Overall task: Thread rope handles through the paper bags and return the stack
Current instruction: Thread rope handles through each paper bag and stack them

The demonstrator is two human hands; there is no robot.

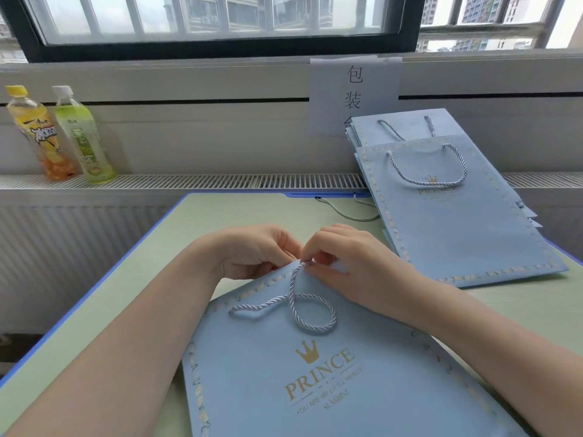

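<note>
A flat light-blue paper bag (pixel 315 383) with a gold crown and "PRINCE" print lies on the green table (pixel 151 266) in front of me. A silver-grey twisted rope handle (pixel 310 313) loops over its upper part, one end at a hole on the left. My left hand (pixel 252 250) grips the bag's top edge. My right hand (pixel 344 257) pinches the rope's other end at that edge, close to the left fingers. A stack of blue bags with handles fitted (pixel 457 216) lies at the right, leaning against the wall.
A loose rope handle (pixel 347 209) lies at the table's far edge. Two drink bottles, yellow (pixel 38 134) and green (pixel 83 137), stand on the radiator sill at the left. A paper sign (pixel 353 93) hangs under the window.
</note>
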